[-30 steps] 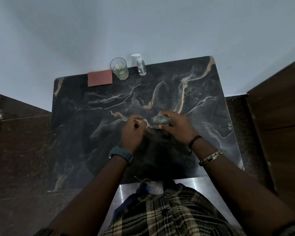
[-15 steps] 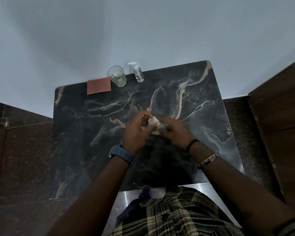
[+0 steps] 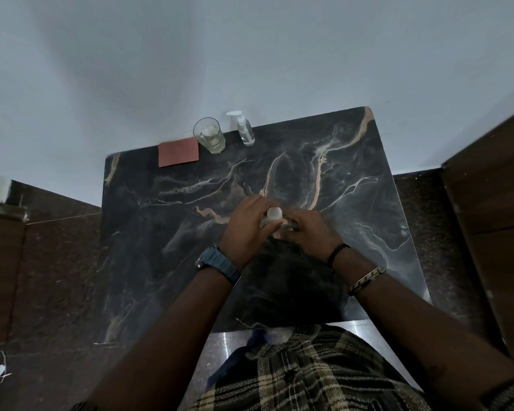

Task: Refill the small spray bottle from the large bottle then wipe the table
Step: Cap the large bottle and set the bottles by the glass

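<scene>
Both hands meet over the middle of the dark marble table [image 3: 161, 232]. My left hand [image 3: 245, 231] grips the white spray cap [image 3: 274, 213] from above. My right hand [image 3: 310, 234] holds the small clear spray bottle [image 3: 284, 228], which is mostly hidden by the fingers. Whether the cap is seated on the bottle neck cannot be told. A clear pump bottle [image 3: 245, 131] with a white head stands at the table's far edge. A red cloth [image 3: 178, 151] lies flat at the far left.
A drinking glass [image 3: 209, 135] with some liquid stands between the red cloth and the pump bottle. The table sits against a pale wall. Dark wooden furniture [image 3: 493, 218] flanks it on the right, and a brown surface lies on the left.
My left hand has brought the white cap over to the bottle in my right hand. Both hands have closed together around it, and the view has tilted down slightly.
</scene>
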